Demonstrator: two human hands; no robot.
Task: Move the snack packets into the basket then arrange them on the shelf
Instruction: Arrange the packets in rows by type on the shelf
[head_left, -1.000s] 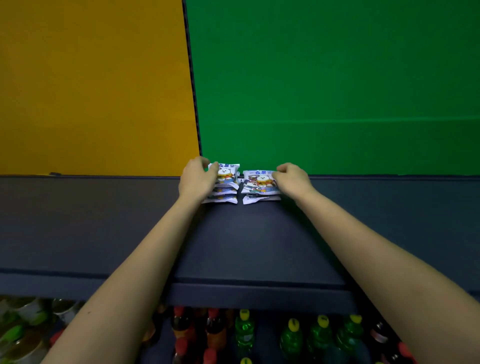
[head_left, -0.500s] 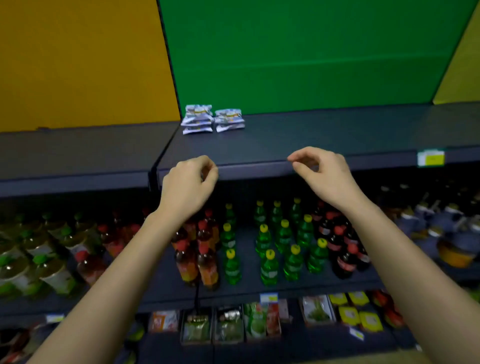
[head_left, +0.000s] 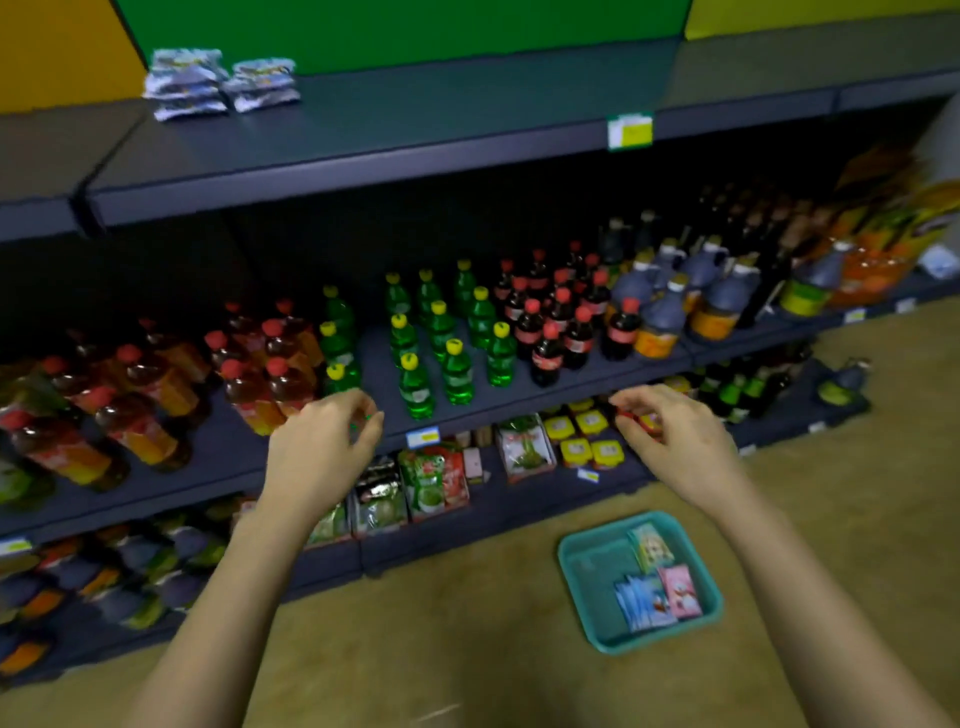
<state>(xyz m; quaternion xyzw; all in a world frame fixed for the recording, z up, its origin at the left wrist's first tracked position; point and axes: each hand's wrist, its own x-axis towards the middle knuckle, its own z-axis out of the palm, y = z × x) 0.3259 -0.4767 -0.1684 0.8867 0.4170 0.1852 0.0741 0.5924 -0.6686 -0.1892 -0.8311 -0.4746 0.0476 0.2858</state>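
Two bare hands hang in mid-air in front of the shelving, both empty. The left hand (head_left: 322, 447) has its fingers loosely curled with thumb and fingertips nearly meeting, gripping nothing; the right hand (head_left: 675, 441) is likewise half curled, palm down, holding nothing. Nearest, on the tan floor to the right, sits a teal basket (head_left: 576, 571), just below the right forearm. Inside it lie a few snack packets: a blue one (head_left: 641, 603) and a pink one (head_left: 679, 592) side by side at the near right, and a pale yellow-green one (head_left: 650, 546) beyond them. Past the hands, the lower shelves carry pouches and small yellow tubs, then rows of bottles with red caps at left and green bottles with yellow caps (head_left: 447, 343) in the middle. Farthest, on the dark top shelf (head_left: 415, 119) at the far left, two short stacks of white snack packets (head_left: 221, 83) stand just beside each other against the green back panel.
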